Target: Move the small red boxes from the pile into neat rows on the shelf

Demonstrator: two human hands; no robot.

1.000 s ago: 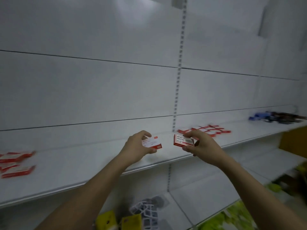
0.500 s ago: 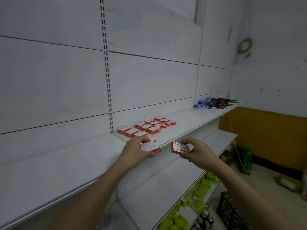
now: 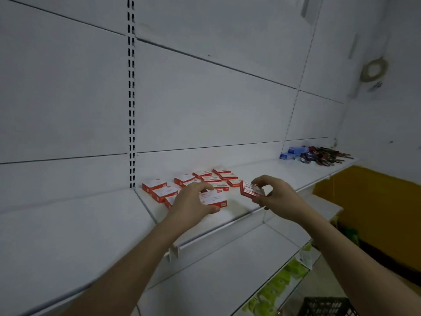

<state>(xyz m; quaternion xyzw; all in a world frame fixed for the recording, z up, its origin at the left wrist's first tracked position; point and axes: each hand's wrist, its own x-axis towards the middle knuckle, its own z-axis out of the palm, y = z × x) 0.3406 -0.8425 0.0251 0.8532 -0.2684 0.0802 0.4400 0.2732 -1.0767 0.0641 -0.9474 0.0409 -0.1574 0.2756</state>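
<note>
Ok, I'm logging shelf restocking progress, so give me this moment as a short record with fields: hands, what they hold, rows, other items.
left hand: grips a small red-and-white cardboard box, low over the white metal shelf
right hand: pinches a second small red box, tilted, above the shelf
rows: red boxes already laid out behind the hands, near the back panel
other items: blue packs and dark tools farther right

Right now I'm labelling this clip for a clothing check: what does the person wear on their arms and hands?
Nothing that shows. The left hand and right hand are bare, with no gloves and no rings that I can make out. Both forearms are uncovered up to the picture's lower edge: no sleeve, watch or wristband is in view. Anything worn higher up is out of frame.
</note>
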